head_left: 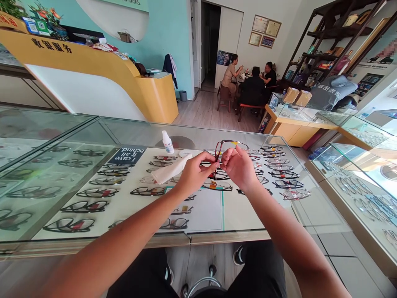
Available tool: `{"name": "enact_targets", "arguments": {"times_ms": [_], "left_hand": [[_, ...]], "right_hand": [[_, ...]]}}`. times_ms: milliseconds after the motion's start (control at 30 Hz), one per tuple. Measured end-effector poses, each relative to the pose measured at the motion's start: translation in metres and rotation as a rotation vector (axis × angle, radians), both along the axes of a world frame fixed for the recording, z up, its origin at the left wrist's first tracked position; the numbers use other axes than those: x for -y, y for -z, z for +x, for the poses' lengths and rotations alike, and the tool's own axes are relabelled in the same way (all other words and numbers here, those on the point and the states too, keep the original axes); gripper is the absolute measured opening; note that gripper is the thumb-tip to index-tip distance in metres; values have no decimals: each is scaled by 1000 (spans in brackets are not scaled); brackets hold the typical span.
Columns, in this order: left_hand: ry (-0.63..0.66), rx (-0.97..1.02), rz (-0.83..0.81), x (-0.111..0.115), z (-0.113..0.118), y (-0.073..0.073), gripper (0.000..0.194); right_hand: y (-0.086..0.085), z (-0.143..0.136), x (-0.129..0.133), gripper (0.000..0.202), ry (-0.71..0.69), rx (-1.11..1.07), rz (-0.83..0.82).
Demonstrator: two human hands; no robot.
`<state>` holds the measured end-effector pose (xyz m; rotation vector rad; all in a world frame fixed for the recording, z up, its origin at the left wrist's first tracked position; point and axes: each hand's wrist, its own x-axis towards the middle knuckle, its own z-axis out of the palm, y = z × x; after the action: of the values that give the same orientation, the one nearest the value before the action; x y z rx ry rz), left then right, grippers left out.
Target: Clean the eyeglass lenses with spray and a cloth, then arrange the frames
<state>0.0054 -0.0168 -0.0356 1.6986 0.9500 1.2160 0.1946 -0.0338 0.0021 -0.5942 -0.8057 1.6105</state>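
Directly ahead of me, both of my bare hands meet above a long glass-topped display counter (93, 132). My left hand (194, 174) is closed in a pinch, thumb and fingertips pressed on part of a pair of dark red thin-framed eyeglasses (228, 145), and a folded white cleaning cloth (170, 170) sticks out from that same hand toward the left. My right hand (238, 165) is curled shut just beside the left one, its fingertips gripping the same glasses from the other side. The frame rises above my knuckles, held in the air over the counter and not resting on it; one temple arm hangs down between my hands.

On the glass, beyond my left hand, stands a small white plastic spray bottle with a blue label (168, 142). Under the glass lie rows of eyeglass frames on white trays (93, 192) and a dark sign with white lettering (129, 155).

Farther back, a curved yellow service desk (149, 89) stands against a pale turquoise wall, and three people sit around a table (252, 82) near a doorway.
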Motion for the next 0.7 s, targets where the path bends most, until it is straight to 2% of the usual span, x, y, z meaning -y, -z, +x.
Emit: {"name": "enact_targets", "arguments": {"times_ms": [133,400,700], "left_hand": [[3,1,-26,2,2,1,43],[25,41,-31,6,7,0,43],[11,49,-35,7,6,-2,44]], "right_hand": [[2,-1,0,42,25,16,47],[7,-7,4,44,111,200,249],[4,-7,6,43,110,184,253]]}}
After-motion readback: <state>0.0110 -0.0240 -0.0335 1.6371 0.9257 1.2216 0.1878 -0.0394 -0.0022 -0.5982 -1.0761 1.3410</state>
